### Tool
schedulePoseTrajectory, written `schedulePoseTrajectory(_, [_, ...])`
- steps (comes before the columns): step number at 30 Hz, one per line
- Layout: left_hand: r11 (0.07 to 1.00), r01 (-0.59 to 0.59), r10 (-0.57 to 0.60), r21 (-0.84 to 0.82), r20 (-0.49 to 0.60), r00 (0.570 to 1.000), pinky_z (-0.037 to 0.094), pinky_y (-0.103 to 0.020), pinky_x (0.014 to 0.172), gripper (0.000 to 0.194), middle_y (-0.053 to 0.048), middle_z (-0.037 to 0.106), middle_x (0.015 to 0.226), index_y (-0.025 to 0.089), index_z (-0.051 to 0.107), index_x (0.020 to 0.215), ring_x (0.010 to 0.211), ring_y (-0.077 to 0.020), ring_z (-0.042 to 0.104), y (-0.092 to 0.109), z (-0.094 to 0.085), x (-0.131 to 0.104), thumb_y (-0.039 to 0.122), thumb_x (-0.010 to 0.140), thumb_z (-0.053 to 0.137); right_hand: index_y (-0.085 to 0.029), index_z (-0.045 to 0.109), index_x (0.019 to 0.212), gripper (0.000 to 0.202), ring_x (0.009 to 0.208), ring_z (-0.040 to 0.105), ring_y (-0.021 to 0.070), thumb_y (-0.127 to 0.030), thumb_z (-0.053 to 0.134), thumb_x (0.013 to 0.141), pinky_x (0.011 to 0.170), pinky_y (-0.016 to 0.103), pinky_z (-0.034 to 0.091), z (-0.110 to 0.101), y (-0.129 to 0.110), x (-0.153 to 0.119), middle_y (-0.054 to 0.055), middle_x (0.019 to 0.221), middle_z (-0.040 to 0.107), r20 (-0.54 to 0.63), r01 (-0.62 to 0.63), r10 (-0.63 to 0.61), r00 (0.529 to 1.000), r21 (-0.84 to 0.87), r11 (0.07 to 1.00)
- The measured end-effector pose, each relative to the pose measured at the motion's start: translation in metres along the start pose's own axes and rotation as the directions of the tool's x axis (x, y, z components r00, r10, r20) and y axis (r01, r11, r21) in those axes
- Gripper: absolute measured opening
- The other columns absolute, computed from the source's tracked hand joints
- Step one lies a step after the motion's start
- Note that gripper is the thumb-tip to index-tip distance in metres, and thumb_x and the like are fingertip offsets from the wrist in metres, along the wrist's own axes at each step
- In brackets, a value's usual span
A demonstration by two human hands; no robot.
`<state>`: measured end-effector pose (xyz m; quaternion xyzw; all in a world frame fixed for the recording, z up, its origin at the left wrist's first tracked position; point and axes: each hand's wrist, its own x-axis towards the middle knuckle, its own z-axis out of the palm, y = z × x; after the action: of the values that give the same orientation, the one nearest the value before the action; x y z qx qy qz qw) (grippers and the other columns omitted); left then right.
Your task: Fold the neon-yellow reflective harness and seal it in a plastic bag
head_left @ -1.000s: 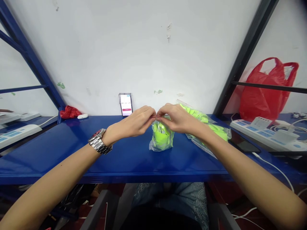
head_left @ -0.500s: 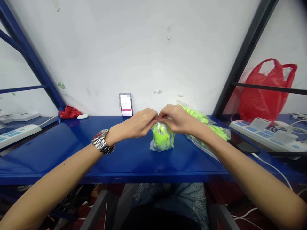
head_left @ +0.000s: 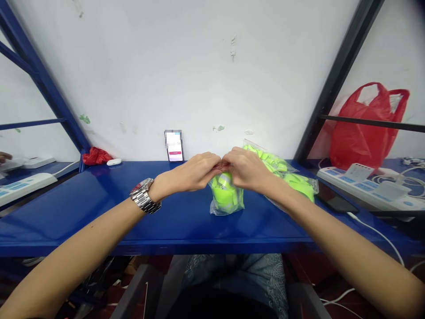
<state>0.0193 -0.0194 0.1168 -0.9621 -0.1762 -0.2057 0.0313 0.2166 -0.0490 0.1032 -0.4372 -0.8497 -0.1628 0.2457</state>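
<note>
A clear plastic bag (head_left: pixel 227 199) with bright yellow-green strips and some silvery grey bands inside stands on the blue table, below my hands. My left hand (head_left: pixel 201 170), a metal watch on its wrist, pinches the top edge of the bag. Close against it, my right hand (head_left: pixel 245 168) has its fingers closed on the same top edge. The fingertips meet there and hide the bag's mouth. Behind my right forearm lie more clear bags of yellow-green strips (head_left: pixel 265 157), partly covered by the arm.
A lit phone (head_left: pixel 174 146) leans against the wall. Red plastic (head_left: pixel 97 156) and a small white case (head_left: pixel 114 162) lie left. Rightward are a dark phone (head_left: pixel 337 201), a power strip (head_left: pixel 368 186) and a red carrier bag (head_left: pixel 365 128). Another person's hand (head_left: pixel 5 157) shows far left.
My hands and the bag have shifted slightly right and down. My right hand's fingers are curled more tightly. Another person's hand has appeared at the far left edge.
</note>
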Motion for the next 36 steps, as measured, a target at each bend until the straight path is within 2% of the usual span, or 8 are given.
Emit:
schedulePoseTrajectory(3, [1.0,0.001,-0.001,-0.007,-0.016,1.0,0.038,-0.03,0.061,0.016,-0.005,0.059,0.079,0.018,0.052,0.087,0.067,-0.0148,0.05,-0.005,0.001,-0.004,0.024,0.098,0.041,-0.019,0.06,0.081,0.009,0.079,0.052,0.0191,-0.016,0.053,0.086,0.064,0.03,0.031,-0.006,0.007,-0.006,0.005,0.079,0.064,0.005,0.044,-0.045,0.999,0.15,0.988])
schedulePoseTrajectory(6, [1.0,0.006,-0.007,-0.011,-0.031,0.999,0.038,-0.03,0.062,0.017,-0.004,0.059,0.078,0.018,0.054,0.087,0.069,-0.015,0.051,-0.007,0.001,-0.007,0.023,0.097,0.041,-0.019,0.06,0.08,0.006,0.077,0.054,0.0183,-0.016,0.056,0.083,0.067,0.03,0.034,-0.011,0.017,-0.013,0.003,0.08,0.065,0.011,0.002,-0.004,1.0,0.216,0.976])
schedulePoseTrajectory(13, [1.0,0.016,-0.016,-0.002,-0.023,1.0,0.039,-0.03,0.065,0.012,-0.004,0.059,0.08,0.018,0.053,0.087,0.071,-0.0149,0.051,-0.003,0.001,-0.002,0.021,0.094,0.044,-0.019,0.058,0.068,0.015,0.067,0.052,0.017,-0.006,0.05,0.071,0.063,0.03,0.034,-0.005,0.016,-0.016,0.004,0.07,0.061,-0.03,-0.032,0.036,0.999,0.137,0.99])
schedulePoseTrajectory(19, [0.999,-0.018,0.016,0.038,0.036,0.999,0.036,-0.03,0.061,0.019,-0.004,0.057,0.076,0.017,0.051,0.085,0.065,-0.0142,0.047,0.001,0.002,0.003,0.024,0.098,0.039,-0.018,0.062,0.063,0.018,0.063,0.053,0.0174,-0.004,0.05,0.064,0.059,0.03,0.034,0.005,0.007,-0.013,0.004,0.065,0.062,-0.096,-0.057,0.064,0.993,0.074,0.996])
schedulePoseTrajectory(26, [0.999,-0.003,0.001,0.045,0.033,0.999,0.033,-0.03,0.057,0.018,-0.003,0.056,0.072,0.017,0.05,0.086,0.059,-0.0134,0.045,-0.001,0.003,-0.002,0.022,0.098,0.038,-0.017,0.069,0.074,0.015,0.06,0.055,0.0151,-0.018,0.055,0.076,0.057,0.028,0.037,-0.007,0.009,-0.016,0.003,0.067,0.067,-0.001,-0.137,0.149,0.989,0.389,0.911])
schedulePoseTrajectory(29, [1.0,0.005,-0.005,0.011,0.028,1.0,0.033,-0.029,0.056,0.017,-0.002,0.057,0.072,0.017,0.052,0.085,0.059,-0.0123,0.045,0.002,0.002,-0.001,0.021,0.097,0.04,-0.016,0.066,0.065,0.013,0.055,0.049,0.013,-0.013,0.054,0.07,0.054,0.027,0.033,-0.007,0.009,-0.017,0.002,0.059,0.061,-0.02,-0.168,0.187,0.982,0.359,0.918])
schedulePoseTrajectory(32, [1.0,0.01,-0.009,-0.014,0.053,0.999,0.034,-0.028,0.056,0.019,-0.002,0.057,0.073,0.016,0.052,0.083,0.059,-0.0116,0.044,0.007,-0.001,0.002,0.023,0.097,0.041,-0.016,0.059,0.057,0.011,0.049,0.038,0.0102,-0.009,0.051,0.06,0.051,0.026,0.026,-0.003,0.004,-0.015,-0.002,0.049,0.048,-0.049,-0.184,0.204,0.978,0.261,0.948])
schedulePoseTrajectory(36, [0.999,-0.002,0.005,-0.043,0.076,0.997,0.032,-0.028,0.055,0.022,0.0,0.051,0.067,0.016,0.05,0.08,0.057,-0.0106,0.04,0.013,-0.003,0.004,0.025,0.098,0.04,-0.017,0.054,0.055,0.011,0.048,0.026,0.0083,-0.007,0.049,0.054,0.05,0.026,0.021,-0.003,-0.006,-0.013,-0.006,0.046,0.035,-0.056,-0.133,0.15,0.987,0.237,0.962])
